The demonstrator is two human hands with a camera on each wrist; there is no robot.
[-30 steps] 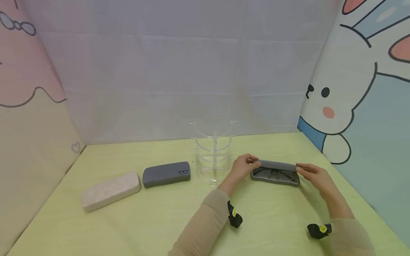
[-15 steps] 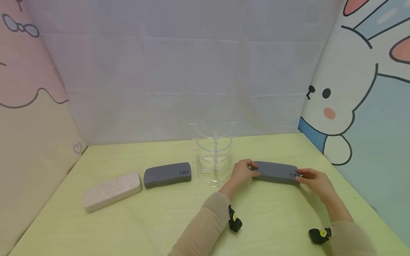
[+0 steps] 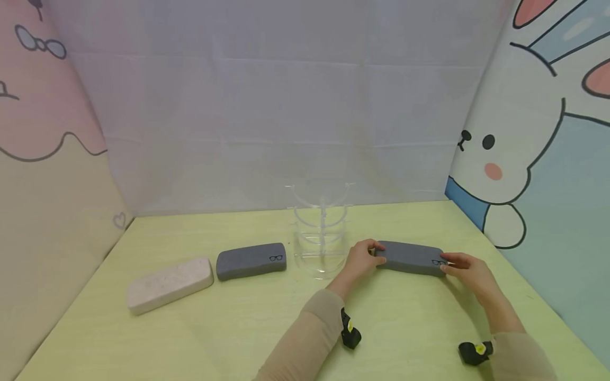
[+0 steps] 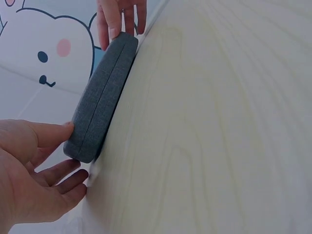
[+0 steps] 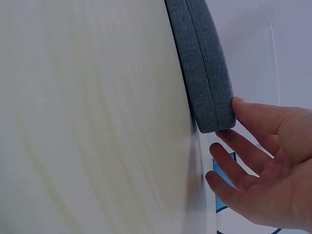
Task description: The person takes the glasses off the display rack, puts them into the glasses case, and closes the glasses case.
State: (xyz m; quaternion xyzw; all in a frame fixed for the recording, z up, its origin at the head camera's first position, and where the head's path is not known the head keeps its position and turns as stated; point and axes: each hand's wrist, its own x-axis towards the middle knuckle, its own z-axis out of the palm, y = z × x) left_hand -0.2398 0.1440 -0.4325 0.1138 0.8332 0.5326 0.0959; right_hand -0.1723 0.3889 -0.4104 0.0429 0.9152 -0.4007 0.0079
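Note:
A closed grey glasses case (image 3: 412, 257) with a small glasses print lies at the right of the table. My left hand (image 3: 360, 259) holds its left end between thumb and fingers. At the other end, near the print, my right hand (image 3: 472, 271) pinches the corner. The left wrist view shows the case (image 4: 102, 100) side-on, its lid seam shut, with the left thumb against its edge. In the right wrist view the right thumb and forefinger touch the end of the case (image 5: 204, 68), and the other fingers of the right hand (image 5: 263, 161) are spread below it.
A clear plastic tiered stand (image 3: 322, 238) stands just left of my left hand. Further left lie a second grey glasses case (image 3: 251, 261) and a pale, whitish case (image 3: 170, 286). A white sheet (image 3: 267, 116) backs the light yellow table (image 3: 219, 338), with cartoon panels at both sides.
The right-hand glasses case was partly open a second ago, its dark inside showing. Its lid has come down and is closed. Both hands have stayed at its ends, moving slightly lower.

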